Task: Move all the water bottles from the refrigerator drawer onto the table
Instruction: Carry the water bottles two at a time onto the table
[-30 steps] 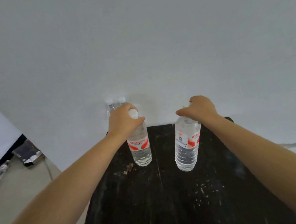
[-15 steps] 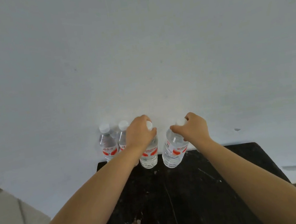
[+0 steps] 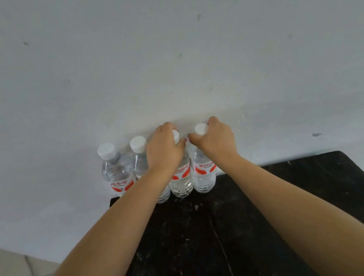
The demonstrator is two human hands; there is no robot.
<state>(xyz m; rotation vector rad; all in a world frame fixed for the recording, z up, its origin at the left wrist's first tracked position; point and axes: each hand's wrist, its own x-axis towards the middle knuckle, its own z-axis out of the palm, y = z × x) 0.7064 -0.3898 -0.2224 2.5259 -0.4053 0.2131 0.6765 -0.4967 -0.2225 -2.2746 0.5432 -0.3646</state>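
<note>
Four water bottles are now standing in a row along the far edge of the black table, against the wall; going left to right: leftmost bottle and second bottle standing free, caps showing; left hand curling over the neck of the third bottle; right hand gripping the top of the fourth bottle; a second ago both held bottles were nearer mid-table, and they are now set touching the row; release likely next; refrigerator drawer not in view, so remaining count unknown.
</note>
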